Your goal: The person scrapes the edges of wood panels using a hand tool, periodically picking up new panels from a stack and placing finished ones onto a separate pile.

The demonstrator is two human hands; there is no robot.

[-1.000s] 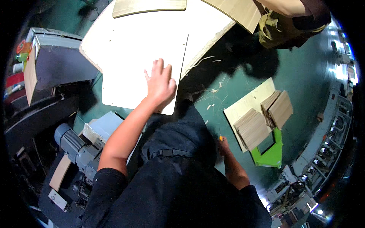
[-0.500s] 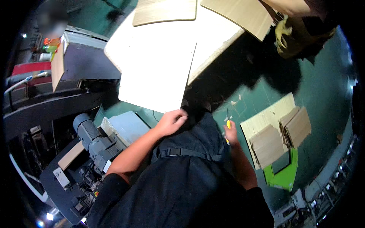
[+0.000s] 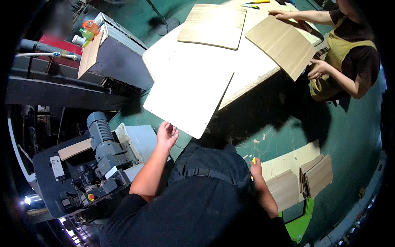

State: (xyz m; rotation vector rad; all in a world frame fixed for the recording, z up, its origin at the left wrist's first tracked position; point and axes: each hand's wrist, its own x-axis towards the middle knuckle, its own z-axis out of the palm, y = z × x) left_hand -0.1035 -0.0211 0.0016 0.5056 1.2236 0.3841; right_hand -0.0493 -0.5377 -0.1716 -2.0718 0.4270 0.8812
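A pale, brightly lit panel [image 3: 189,92] with rounded corners lies on the worktable, its near corner jutting over the edge toward me. My left hand [image 3: 168,134] is beside the panel's near-left edge, fingers loosely curled and apart, holding nothing; whether a fingertip touches the edge I cannot tell. Low at my right side, my right hand [image 3: 256,168] is closed around a yellow-handled tool [image 3: 254,161] with a thin shaft pointing away from me. The tool's exact kind is too small to make out.
Across the worktable [image 3: 247,88], a person [image 3: 345,53] has both hands at a wooden board [image 3: 282,45]. Another wooden board [image 3: 212,25] lies at the back. A motorised machine [image 3: 105,144] stands left. Stacked thin wooden sheets [image 3: 317,175] and a green frame [image 3: 300,224] are on the right floor.
My left hand has moved left along the panel's near edge and its fingers have loosened. The view has shifted, showing more of the other person. My right hand still holds the tool.
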